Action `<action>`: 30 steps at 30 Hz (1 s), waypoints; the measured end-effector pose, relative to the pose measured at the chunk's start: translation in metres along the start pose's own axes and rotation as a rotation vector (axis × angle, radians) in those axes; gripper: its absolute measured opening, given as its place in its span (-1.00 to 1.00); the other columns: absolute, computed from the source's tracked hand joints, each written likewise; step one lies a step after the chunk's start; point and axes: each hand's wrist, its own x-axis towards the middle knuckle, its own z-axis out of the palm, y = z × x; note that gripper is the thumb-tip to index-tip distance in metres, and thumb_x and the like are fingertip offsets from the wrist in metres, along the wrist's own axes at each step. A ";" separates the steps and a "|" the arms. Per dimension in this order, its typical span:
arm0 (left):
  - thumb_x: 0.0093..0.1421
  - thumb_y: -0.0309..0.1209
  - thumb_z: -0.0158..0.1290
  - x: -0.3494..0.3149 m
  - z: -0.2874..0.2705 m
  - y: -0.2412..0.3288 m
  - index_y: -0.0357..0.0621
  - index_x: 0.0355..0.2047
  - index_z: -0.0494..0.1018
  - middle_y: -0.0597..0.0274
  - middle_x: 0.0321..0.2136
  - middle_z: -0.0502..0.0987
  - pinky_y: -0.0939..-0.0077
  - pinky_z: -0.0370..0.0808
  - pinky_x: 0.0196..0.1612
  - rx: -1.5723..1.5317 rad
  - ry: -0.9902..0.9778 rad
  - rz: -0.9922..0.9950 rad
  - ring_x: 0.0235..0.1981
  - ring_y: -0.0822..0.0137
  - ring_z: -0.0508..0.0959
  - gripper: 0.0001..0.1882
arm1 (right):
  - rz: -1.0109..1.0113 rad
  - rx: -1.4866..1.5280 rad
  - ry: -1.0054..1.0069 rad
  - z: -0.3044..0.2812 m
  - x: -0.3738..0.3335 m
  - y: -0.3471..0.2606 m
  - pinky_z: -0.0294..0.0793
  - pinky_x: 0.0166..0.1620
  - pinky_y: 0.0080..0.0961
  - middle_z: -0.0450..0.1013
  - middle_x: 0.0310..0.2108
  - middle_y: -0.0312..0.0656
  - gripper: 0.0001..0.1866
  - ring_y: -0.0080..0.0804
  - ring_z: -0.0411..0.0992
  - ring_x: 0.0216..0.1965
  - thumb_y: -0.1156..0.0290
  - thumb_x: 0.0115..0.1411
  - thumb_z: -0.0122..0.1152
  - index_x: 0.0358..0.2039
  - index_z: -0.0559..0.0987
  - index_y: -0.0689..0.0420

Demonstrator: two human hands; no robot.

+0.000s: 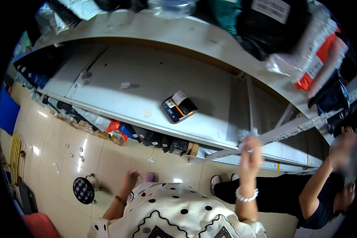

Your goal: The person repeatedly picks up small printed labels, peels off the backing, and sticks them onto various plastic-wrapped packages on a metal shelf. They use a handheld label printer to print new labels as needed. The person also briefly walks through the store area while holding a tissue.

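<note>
My right hand [251,155], with a white beaded bracelet at its wrist, is raised beside the shelf's metal upright. Its fingers are pinched together and slightly blurred; what they hold, if anything, is too small to make out. A crumpled clear plastic piece [243,135] shows just behind the fingertips. My left hand [130,179] hangs low over the floor in front of the shelf, fingers curled in and nothing visible in them. On the white shelf board [119,99], apart from both hands, lies a black portable label printer [178,108] with orange trim and a white label sticking out.
Packed parcels, among them a red one [319,63], fill the upper shelf; more bagged parcels [146,137] sit below. At right a person in dark clothes [265,194] stands close to the metal brace [289,131]. A black round stool [83,190] stands on the tiled floor at left.
</note>
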 end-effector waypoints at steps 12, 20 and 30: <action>0.09 -0.36 0.09 0.255 -0.162 0.165 -0.14 -0.47 0.42 0.06 -0.37 0.49 0.22 0.45 -0.30 0.452 0.624 0.511 -0.33 0.06 0.52 -0.87 | 0.505 0.185 -0.315 0.039 -0.142 -0.009 0.46 -0.17 -0.51 0.49 -0.25 -0.06 -0.88 -0.28 0.49 -0.24 0.71 0.15 0.08 -0.31 0.53 0.28; 0.20 -0.10 0.01 0.358 -0.208 0.132 0.05 0.21 0.25 0.14 0.33 0.06 -0.05 0.14 0.26 1.121 0.266 0.102 0.38 0.15 -0.03 -0.42 | 0.694 0.155 -0.331 0.039 -0.186 -0.029 0.46 -0.17 -0.47 0.50 -0.28 -0.05 -0.87 -0.24 0.48 -0.26 0.72 0.12 0.08 -0.32 0.53 0.27; -0.07 0.01 0.31 0.298 -0.117 0.197 -0.45 0.22 0.09 -0.31 0.19 0.17 0.16 0.21 0.25 0.144 0.162 0.600 0.24 -0.19 0.17 0.05 | 0.781 0.134 -0.380 0.065 -0.159 -0.047 0.46 -0.19 -0.44 0.52 -0.29 -0.05 -0.90 -0.19 0.50 -0.27 0.64 0.16 0.11 -0.31 0.54 0.27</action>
